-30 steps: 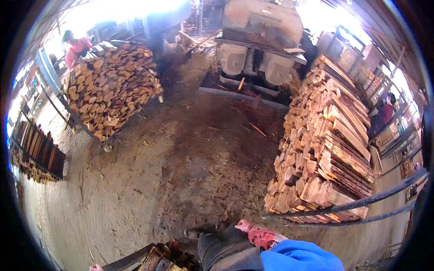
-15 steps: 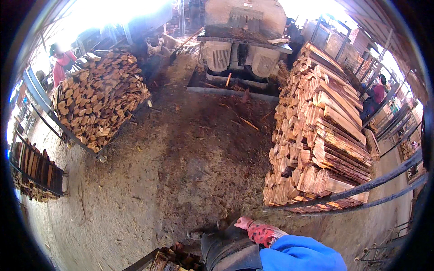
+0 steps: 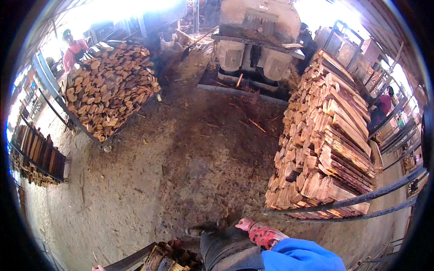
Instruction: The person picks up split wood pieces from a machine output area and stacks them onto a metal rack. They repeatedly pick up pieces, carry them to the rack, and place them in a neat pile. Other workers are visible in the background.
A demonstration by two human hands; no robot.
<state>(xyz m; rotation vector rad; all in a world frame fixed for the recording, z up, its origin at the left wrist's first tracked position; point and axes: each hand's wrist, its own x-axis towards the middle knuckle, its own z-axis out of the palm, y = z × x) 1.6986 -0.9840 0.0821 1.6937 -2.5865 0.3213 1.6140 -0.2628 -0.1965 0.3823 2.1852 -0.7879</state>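
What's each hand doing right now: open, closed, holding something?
Left hand: barely in view by the bar; can't tell.
Right hand: at the trouser leg; open or closed, can't tell.

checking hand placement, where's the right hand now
In the head view, the right hand is low, just right of centre, apparently on the dark trouser leg, below and left of the tall wood stack.

Two hands, four main wood stacks, one large machine, two motors
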